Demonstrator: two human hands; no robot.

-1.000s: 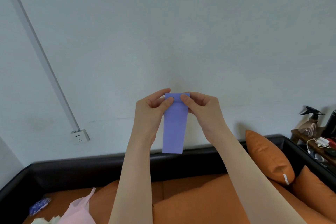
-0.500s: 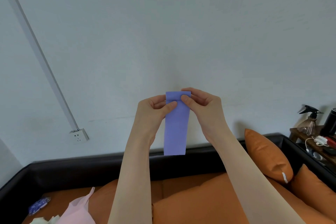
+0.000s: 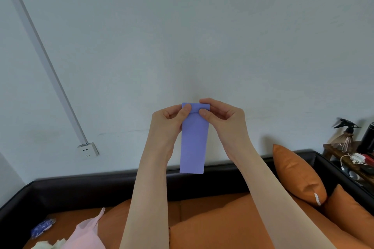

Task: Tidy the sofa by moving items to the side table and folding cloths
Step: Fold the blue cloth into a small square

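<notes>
Items listed left to right, each placed against the sofa (image 3: 212, 228).

1. Conduit (image 3: 40, 46): white strip on the wall, running down to a socket (image 3: 87, 150) above the sofa's left back corner.
2. Blue patterned bundle (image 3: 41, 228): on the sofa's far left seat, beside the dark frame.
3. Pale crumpled item (image 3: 48, 244): at the sofa's left front edge, mostly cut off; I cannot tell what it is.
4. Pink cloth (image 3: 87, 234): on the left seat, one strap pointing up.
5. My left hand (image 3: 168, 125): raised above the sofa back, thumb and curled fingers pinching the purple cloth's top left corner.
6. Purple cloth (image 3: 194, 143): folded into a narrow strip, hanging upright in the air over the middle of the sofa back, its lower edge level with the back's top.
7. My right hand (image 3: 224, 119): pinching the cloth's top right corner, thumb in front.
8. Cushion (image 3: 297, 174): orange, leaning in the sofa's right back corner.
9. Side table (image 3: 340, 152): just beyond the sofa's right arm, bearing a spray bottle (image 3: 347, 135), a black flask (image 3: 368, 139) and a white cable (image 3: 353, 156).
</notes>
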